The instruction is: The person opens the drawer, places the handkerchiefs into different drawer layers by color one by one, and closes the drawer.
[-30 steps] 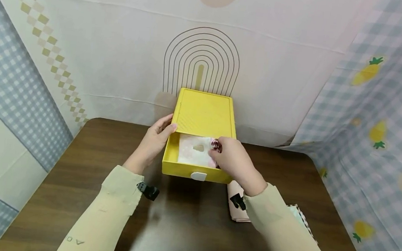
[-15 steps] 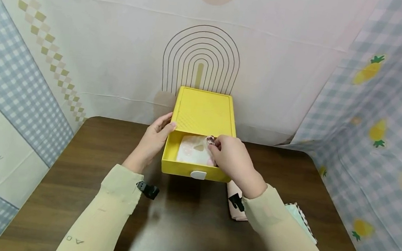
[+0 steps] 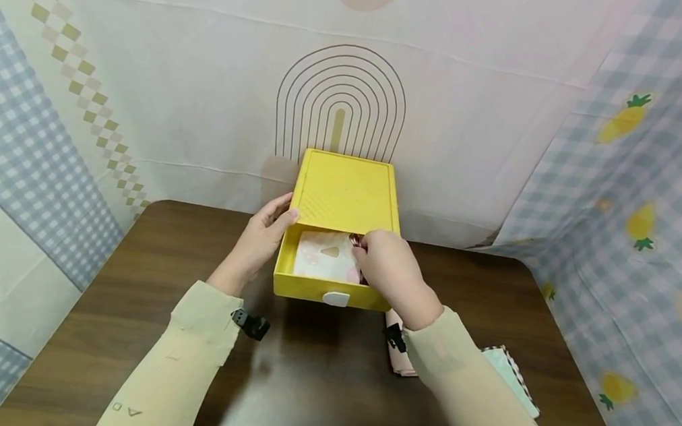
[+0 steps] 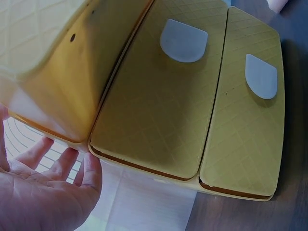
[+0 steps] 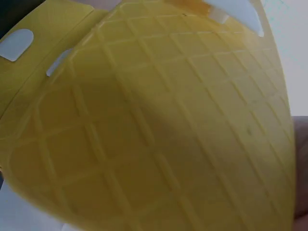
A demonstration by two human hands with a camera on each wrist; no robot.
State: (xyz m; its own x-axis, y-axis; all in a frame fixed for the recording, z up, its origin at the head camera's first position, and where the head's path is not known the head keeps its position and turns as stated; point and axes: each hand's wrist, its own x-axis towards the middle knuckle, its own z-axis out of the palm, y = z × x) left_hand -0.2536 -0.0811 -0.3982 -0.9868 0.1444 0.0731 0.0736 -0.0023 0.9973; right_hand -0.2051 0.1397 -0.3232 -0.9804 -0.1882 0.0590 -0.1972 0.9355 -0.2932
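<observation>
A yellow drawer cabinet (image 3: pixel 349 190) stands at the back of the table, its top drawer (image 3: pixel 316 288) pulled out. Inside that drawer lies a white folded cloth (image 3: pixel 320 255) with pink and tan patches. My left hand (image 3: pixel 260 236) rests against the cabinet's left side, thumb at the top front corner; in the left wrist view its fingertips touch the yellow side edge. My right hand (image 3: pixel 391 261) reaches into the drawer's right part and pinches a small dark red, white-striped item (image 3: pixel 355 240), mostly hidden by the fingers. The drawer front fills most of the right wrist view.
Two lower drawers (image 4: pixel 154 106) with white tabs are closed. A folded pink cloth (image 3: pixel 401 362) lies right of the cabinet, partly under my right forearm. Farther right is a mint cloth (image 3: pixel 512 377) with a checked edge. A patterned curtain (image 3: pixel 217 94) hangs behind the table.
My right hand has shifted slightly left within the drawer with the dark red item. The white cloth has moved a little left. My left hand stays in place.
</observation>
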